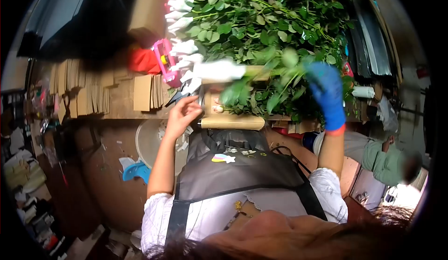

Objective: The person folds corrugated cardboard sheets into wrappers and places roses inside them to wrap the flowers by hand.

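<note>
My right hand [326, 92], in a blue glove, closes round the leafy stem of a rose [289, 73]. That stem lies roughly level, its head inside a white sleeve [219, 70] toward the left, smeared by motion. My left hand [185, 114] is bare, with thumb and fingers apart and nothing visible between them. It hovers at the table's near edge, beside a dark-bladed tool [179, 97] that is partly hidden. Behind both hands lies a large heap of leafy rose stems [266, 22], white-sleeved heads [179, 20] lined up on its left side.
A pink holder [165, 64] stands left of the heap, near red material [143, 61]. Folded cardboard pieces [148, 93] line the left of the table [121, 106]. A cardboard roll [232, 122] lies at the front edge. Another person [389, 162] is at the right.
</note>
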A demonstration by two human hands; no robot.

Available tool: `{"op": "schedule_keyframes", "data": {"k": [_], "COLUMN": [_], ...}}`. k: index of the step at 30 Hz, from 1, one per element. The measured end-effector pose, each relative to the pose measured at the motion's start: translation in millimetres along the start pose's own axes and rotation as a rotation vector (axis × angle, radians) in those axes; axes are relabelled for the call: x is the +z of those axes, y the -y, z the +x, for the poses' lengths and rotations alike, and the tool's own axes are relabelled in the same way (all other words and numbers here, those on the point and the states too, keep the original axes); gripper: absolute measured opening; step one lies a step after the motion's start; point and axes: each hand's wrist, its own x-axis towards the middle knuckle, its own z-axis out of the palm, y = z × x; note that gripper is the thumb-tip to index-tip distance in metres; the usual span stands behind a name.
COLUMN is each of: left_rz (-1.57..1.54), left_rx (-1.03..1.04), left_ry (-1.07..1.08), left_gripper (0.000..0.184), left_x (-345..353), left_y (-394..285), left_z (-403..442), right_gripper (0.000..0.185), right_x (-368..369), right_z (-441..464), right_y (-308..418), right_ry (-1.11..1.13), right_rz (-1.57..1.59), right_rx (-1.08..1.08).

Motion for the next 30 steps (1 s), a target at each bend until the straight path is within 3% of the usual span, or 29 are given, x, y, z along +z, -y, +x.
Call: {"op": "schedule_keyframes", "data": {"k": [3,6,7,10,13,14,16,17,19,21,23,24,28,30], "left_rz": [-0.013,-0.17,-0.107,-0.108,-0.061,-0.035,-0.081,-0.102,-0.088,-0.03,0.075,0.127,0.428,0.252], "left_rx": [-0.016,-0.185,-0.173,-0.259,-0.141,-0.092,-0.064,-0.054,-0.089,-0.094,-0.074,-0.064,0.014,0.148], "left_ry": [0.276,0.24,0.183,0.099,-0.11,-0.146,-0.164,-0.166,-0.186,-0.203,-0.22,-0.229,-0.349,-0.537], "left_gripper": [0.072,0.049,0.032,0.025,0.009,0.007,0.005,0.005,0.006,0.006,0.007,0.008,0.011,0.012], "left_x": [7.2,23.9,22.8,30.1,31.0,25.9,28.8,31.3,35.7,39.5,40.7,40.7,40.9,35.2], "left_y": [2.5,7.4,32.7,65.7,106.7,119.0,116.6,115.7,117.0,118.5,118.8,117.7,100.3,98.3], "left_z": [29.4,54.3,66.4,84.1,94.6,98.4,95.5,93.1,93.4,94.4,94.4,93.0,77.5,63.0], "right_gripper": [0.033,0.024,0.02,0.025,0.027,0.026,0.025,0.025,0.027,0.03,0.029,0.028,0.03,0.031], "right_x": [56.7,107.4,127.3,161.2,167.9,163.2,137.4,142.7,155.6,208.4,276.1,280.8,271.3,269.3], "right_z": [-40.5,-87.5,-107.8,-133.1,-120.2,-107.0,-62.6,-58.4,-29.9,-20.8,-57.9,-54.9,-43.5,-39.1], "right_y": [17.1,6.2,0.4,1.2,18.5,25.7,54.2,62.3,88.7,92.9,69.6,71.3,75.6,74.5], "right_ry": [0.185,0.363,0.334,0.396,0.55,0.593,0.685,0.608,0.737,1.013,0.813,0.714,0.873,0.953], "right_rz": [0.12,0.211,0.172,0.065,-0.209,-0.169,-0.084,0.097,0.314,0.082,0.041,0.022,0.002,0.033], "right_rx": [0.058,0.194,0.208,0.293,0.292,0.344,0.454,0.396,0.356,0.369,0.29,0.249,0.31,0.363]}}
